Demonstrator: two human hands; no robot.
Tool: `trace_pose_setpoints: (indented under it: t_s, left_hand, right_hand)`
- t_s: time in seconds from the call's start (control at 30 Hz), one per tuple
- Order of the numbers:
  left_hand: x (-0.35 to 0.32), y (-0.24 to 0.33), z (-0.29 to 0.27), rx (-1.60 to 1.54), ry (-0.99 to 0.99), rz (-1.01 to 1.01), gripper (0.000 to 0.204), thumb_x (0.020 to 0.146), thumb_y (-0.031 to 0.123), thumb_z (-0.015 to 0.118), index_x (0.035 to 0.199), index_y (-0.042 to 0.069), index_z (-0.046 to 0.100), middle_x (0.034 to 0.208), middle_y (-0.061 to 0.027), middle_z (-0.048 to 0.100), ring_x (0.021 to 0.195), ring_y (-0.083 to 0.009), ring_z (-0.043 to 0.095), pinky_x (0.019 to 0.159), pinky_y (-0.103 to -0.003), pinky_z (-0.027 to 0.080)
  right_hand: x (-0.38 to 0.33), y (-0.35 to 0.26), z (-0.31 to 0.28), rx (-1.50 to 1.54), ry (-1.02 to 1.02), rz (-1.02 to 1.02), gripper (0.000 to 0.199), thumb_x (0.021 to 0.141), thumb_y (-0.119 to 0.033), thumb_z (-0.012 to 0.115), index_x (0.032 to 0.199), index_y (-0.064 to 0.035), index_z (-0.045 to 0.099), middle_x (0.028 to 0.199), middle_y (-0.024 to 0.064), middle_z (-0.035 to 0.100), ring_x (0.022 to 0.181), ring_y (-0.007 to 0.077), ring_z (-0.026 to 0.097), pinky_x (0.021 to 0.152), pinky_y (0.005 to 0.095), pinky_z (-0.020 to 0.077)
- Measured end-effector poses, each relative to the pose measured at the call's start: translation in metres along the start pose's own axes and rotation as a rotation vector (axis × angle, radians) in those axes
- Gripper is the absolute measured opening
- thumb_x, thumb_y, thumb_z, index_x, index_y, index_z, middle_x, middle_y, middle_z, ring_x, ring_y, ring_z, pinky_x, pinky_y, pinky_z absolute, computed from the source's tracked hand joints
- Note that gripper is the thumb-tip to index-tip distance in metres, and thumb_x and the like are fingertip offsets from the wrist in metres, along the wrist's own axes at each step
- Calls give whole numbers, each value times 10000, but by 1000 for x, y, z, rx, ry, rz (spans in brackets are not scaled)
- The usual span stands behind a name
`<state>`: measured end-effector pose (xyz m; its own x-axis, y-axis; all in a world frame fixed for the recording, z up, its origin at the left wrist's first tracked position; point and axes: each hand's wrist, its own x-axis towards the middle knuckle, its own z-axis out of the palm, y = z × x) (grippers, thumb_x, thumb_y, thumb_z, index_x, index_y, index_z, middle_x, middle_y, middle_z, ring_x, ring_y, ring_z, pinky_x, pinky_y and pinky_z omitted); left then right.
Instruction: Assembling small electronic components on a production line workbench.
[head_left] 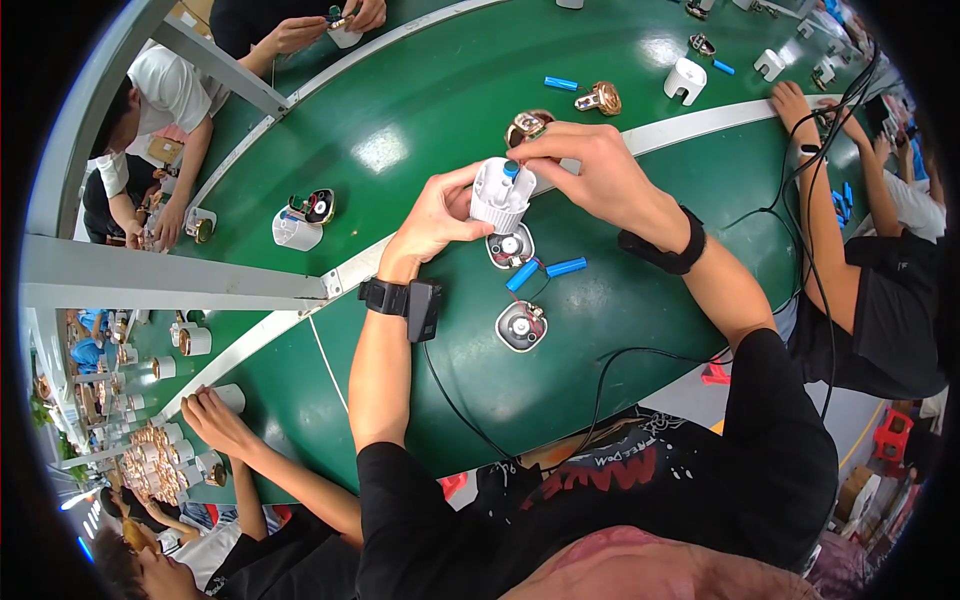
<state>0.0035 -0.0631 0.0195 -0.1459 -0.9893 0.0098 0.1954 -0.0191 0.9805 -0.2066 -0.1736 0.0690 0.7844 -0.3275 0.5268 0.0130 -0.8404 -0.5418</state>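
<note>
My left hand (437, 215) is closed around a white plastic housing (497, 208), a ribbed cup with its open side tilted up. A blue cylindrical battery (511, 169) sticks up from inside it. My right hand (605, 170) is above the housing's rim, its fingers pinched at a round gold-rimmed part (528, 125); the fingers partly cover the grip. Just below the housing lies a grey speaker unit (512, 248), partly hidden by it. Two blue batteries, one of them a wired battery (522, 275), rest beside it, and nearer me is another grey speaker unit (521, 327).
A pale rail (660, 131) crosses the green table beyond my hands. Past it lie a gold-rimmed part (602, 98), a loose battery (561, 83) and white housings, including one with a speaker unit (298, 230). Black cables (640, 350) trail across the table. Co-workers sit on both sides.
</note>
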Motion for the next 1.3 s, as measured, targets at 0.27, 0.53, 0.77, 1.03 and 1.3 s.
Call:
trace_pose_setpoints:
  t_s: [0.27, 0.53, 0.77, 1.03, 1.3]
  left_hand:
    - [0, 0, 2, 81, 3, 15, 731, 629, -45, 741, 1329, -17, 532, 1207, -37, 590, 1120, -160, 568, 1051, -333, 412]
    - [6, 0, 4, 355, 50, 125, 720, 628, -62, 727, 1323, 14, 559, 1095, -41, 559, 1044, -167, 583, 975, -319, 479]
    - [7, 0, 5, 446, 115, 171, 713, 627, -54, 726, 1318, 36, 574, 1099, -44, 568, 1027, -164, 582, 951, -319, 492]
    - [4, -1, 8, 254, 118, 108, 729, 650, -64, 740, 1346, 16, 538, 1161, -51, 578, 1093, -183, 590, 988, -337, 480]
    - [-1, -3, -1, 58, 54, 90, 753, 647, -90, 737, 1358, -40, 495, 1253, -101, 595, 1145, -201, 583, 1030, -362, 456]
  right_hand:
    - [-2, -8, 9, 302, 110, 383, 140, 822, -22, 696, 951, 34, 701, 839, 96, 721, 742, 142, 685, 661, 270, 548]
    - [-1, -4, 13, 205, 65, 463, 142, 831, -53, 694, 925, 54, 686, 767, 53, 684, 705, 87, 645, 657, 234, 532]
    - [-3, 5, 22, 418, 145, 532, 167, 828, -57, 701, 967, 34, 681, 793, 33, 681, 711, 65, 626, 687, 221, 524]
    - [-6, 10, 21, 29, 126, 171, 142, 826, -83, 719, 948, -11, 708, 749, 65, 656, 639, 132, 605, 592, 270, 482]
    - [-6, 3, 10, -70, 11, 74, 162, 867, -124, 672, 996, -45, 730, 1003, 85, 600, 880, 192, 587, 669, 316, 463]
